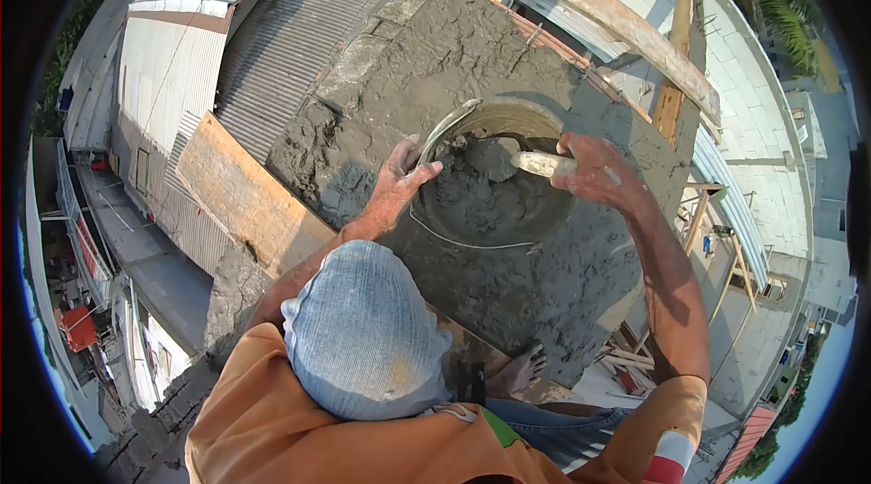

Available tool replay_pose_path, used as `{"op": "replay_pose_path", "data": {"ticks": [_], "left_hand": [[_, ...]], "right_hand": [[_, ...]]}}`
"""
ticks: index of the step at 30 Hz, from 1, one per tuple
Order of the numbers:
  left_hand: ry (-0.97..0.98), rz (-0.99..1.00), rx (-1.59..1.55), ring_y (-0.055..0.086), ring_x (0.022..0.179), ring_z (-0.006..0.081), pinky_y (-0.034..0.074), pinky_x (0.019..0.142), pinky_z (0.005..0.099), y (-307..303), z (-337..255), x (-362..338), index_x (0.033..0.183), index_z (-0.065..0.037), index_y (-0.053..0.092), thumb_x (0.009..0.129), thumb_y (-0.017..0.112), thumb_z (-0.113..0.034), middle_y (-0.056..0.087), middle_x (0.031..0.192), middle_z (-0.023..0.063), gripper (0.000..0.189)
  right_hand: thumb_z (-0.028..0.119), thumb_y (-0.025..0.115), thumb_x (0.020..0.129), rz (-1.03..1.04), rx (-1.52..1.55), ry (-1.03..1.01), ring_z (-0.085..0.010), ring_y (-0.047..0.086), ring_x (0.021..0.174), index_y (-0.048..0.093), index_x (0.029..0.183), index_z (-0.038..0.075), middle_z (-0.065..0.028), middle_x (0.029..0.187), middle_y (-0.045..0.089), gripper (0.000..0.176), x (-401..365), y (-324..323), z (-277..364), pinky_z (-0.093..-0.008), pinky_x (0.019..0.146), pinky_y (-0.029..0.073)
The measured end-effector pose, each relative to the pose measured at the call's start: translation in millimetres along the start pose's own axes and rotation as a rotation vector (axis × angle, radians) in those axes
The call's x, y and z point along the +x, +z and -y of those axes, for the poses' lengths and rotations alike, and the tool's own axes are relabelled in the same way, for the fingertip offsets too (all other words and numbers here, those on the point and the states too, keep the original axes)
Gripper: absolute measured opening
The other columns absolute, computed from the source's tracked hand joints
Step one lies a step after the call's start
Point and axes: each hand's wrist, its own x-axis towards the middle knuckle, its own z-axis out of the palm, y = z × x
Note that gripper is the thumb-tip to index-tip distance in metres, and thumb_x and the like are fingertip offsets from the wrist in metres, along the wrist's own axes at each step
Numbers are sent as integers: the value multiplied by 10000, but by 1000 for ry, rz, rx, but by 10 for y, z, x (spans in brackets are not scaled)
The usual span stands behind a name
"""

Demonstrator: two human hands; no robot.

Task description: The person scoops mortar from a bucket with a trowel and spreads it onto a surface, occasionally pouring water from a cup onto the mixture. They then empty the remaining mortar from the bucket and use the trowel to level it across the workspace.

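Observation:
A round bucket (553,203) stands on wet grey mortar, with more mortar inside it. My left hand (399,177) is closed on the bucket's left rim, its thumb lying over the edge. In my right hand (597,172) is a trowel, gripped by its pale, mortar-smeared handle (537,164). The trowel's blade (493,158) lies inside the bucket against the mortar (485,203), coated in grey. A thin wire bail (472,245) hangs down along the near side of the bucket.
Wet mortar (454,39) spreads over the raised slab around the bucket. A plywood board (240,189) lies to the left beside corrugated roofing (299,21). A long plank (599,8) crosses the far right edge. A bare foot (520,369) stands near the slab's front.

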Motion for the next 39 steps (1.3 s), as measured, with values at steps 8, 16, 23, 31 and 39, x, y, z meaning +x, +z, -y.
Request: {"op": "replay_pose_path", "data": {"ticks": [8,16,23,31,39], "left_hand": [[-3,101,-313,465,1258,232,329,1081,338,90,-105,459,1472,40,257,785,692,-68,481,1411,148,820],[40,99,-300,554,1119,144,456,875,241,259,-162,334,1462,-4,345,725,517,117,556,1351,111,767],[119,269,-277,541,1188,171,418,970,249,843,-366,-126,1492,-4,268,746,426,158,526,1371,181,779],[138,267,-268,537,1178,158,427,967,257,977,-268,-148,1496,-14,254,751,422,155,519,1373,188,782],[95,275,-242,577,1121,153,473,895,249,966,-315,-175,1497,32,207,734,476,99,533,1354,178,812]], "right_hand": [[190,639,791,-97,-453,-85,-326,682,821,623,1067,31,-182,769,654,319,280,507,84,-464,674,534],[126,558,853,-185,-724,46,-314,681,764,579,1169,48,-175,854,641,326,-535,477,55,-425,594,522],[137,619,813,89,-368,155,-336,686,770,525,1258,-6,-195,892,638,477,-758,728,-27,-442,624,545],[203,625,830,18,-58,275,-390,680,794,510,1219,23,-212,916,643,445,-1041,1329,136,-482,659,552],[238,644,836,-87,91,297,-394,673,791,522,1217,69,-207,929,639,435,-1193,1373,336,-489,651,546]]}}
